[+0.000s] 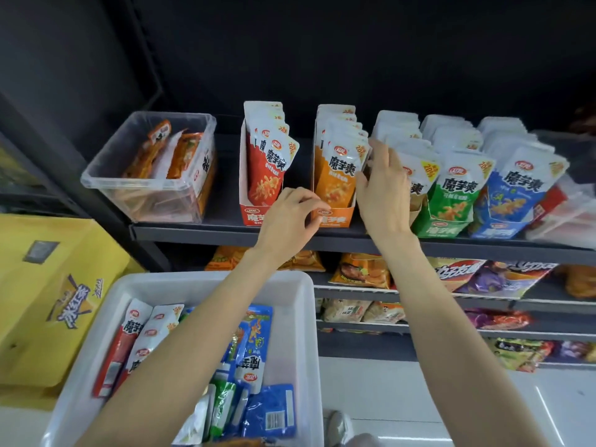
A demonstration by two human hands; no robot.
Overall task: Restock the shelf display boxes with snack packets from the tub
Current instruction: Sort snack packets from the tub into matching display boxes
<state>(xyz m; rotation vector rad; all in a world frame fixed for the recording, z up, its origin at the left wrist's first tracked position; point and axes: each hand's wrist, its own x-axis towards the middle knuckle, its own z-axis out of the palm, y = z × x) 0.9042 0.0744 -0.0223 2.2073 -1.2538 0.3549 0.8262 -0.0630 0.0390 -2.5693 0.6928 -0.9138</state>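
On the dark shelf (225,233) stand a red display box (250,214), an orange display box (335,217), a green one (442,229) and a blue one (496,232), all packed with upright snack packets. My right hand (383,188) touches the right side of the orange packets (338,175), fingers fairly straight. My left hand (290,217) hovers with curled fingers at the orange box's lower left front corner; I cannot tell whether it grips the box. Below, the white tub (300,317) holds red, blue and green packets (254,343).
A clear plastic bin (138,185) with orange packets sits at the shelf's left end, another clear container (567,217) at the far right. A yellow carton (54,295) stands left of the tub. Lower shelves carry chip bags (364,272). A shoe (338,427) shows on the floor.
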